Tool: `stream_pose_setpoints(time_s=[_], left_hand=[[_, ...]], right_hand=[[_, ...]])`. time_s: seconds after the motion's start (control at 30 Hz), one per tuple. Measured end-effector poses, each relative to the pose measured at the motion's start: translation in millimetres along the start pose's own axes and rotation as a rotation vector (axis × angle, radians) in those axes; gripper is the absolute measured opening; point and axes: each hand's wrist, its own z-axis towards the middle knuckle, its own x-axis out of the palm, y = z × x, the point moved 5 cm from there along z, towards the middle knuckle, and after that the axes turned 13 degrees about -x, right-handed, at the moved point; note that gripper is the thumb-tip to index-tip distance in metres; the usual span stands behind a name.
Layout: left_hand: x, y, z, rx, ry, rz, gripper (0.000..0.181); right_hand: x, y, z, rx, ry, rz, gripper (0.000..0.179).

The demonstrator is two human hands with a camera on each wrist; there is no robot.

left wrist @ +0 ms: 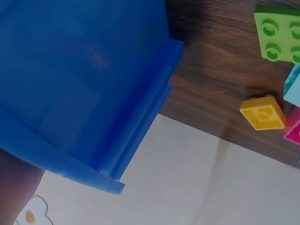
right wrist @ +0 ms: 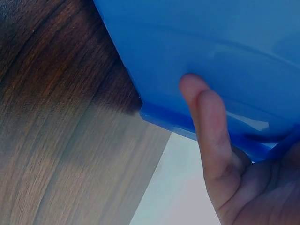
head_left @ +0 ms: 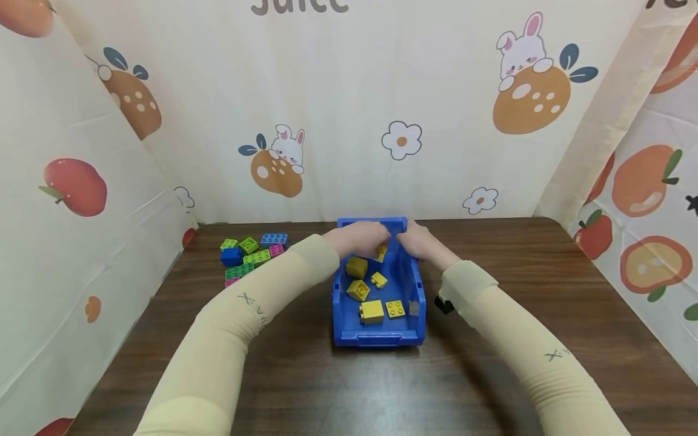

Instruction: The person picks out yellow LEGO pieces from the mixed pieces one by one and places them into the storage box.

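Observation:
A blue storage bin (head_left: 378,336) stands on the table with several yellow bricks inside, among them a large one (head_left: 372,312) near the front. My left hand (head_left: 364,238) reaches over its left wall into the back part, fingers curled downward at a yellow brick (head_left: 382,253) that they partly cover. In the left wrist view the bin wall (left wrist: 84,93) hides those fingers. At the back right corner my right hand (head_left: 417,239) grips the bin's rim. The right wrist view shows its fingers (right wrist: 213,124) lying along the outer wall, the thumb hidden.
Left of the bin lies a group of loose bricks, including a dark blue one (head_left: 231,257) and a light blue one (head_left: 274,239). A yellow brick (left wrist: 263,113) lies beside them near the table's back edge. A printed curtain (head_left: 349,109) hangs behind the table.

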Motion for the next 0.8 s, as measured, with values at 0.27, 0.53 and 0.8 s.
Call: stream_pose_setpoints(time_s=[0.27, 0.53, 0.8], left_hand=[[9.1, -3.3, 5.0, 0.006, 0.033, 0.113, 0.032], [7.4, -9.9, 7.7, 0.019, 0.029, 0.166, 0.03], [16.9, -12.4, 14.6, 0.025, 0.037, 0.217, 0.029]], right_hand=[[0, 0, 1.9, 0.003, -0.013, -0.029, 0.052], [-2, -3, 2.5, 0.016, -0.014, -0.032, 0.051], [0, -1, 3.4, 0.01, -0.011, -0.05, 0.052]])
